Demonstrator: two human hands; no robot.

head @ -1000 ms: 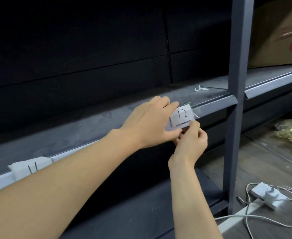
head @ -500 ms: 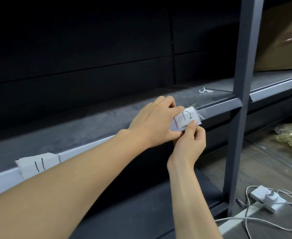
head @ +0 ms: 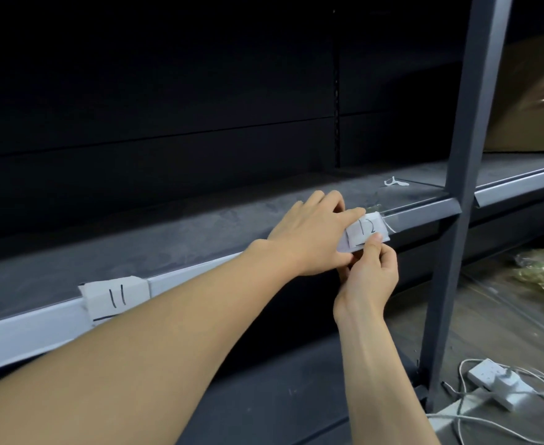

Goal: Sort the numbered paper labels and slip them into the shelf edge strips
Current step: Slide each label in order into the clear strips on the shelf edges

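Left hand [head: 312, 234] is gripping label 12 [head: 365, 231] against the strip [head: 425, 215], right hand [head: 370, 279] pinching its 6 o'clock edge; lower edge probably needs tucking in level, without creasing.

Likely a shop or stockroom: dark metal shelving [head: 466, 155] with a label strip [head: 30, 329] along the shelf edge (label 11 [head: 116, 297] and label 12 [head: 365, 231] on it), and a cardboard box [head: 534, 101] stored alongside.
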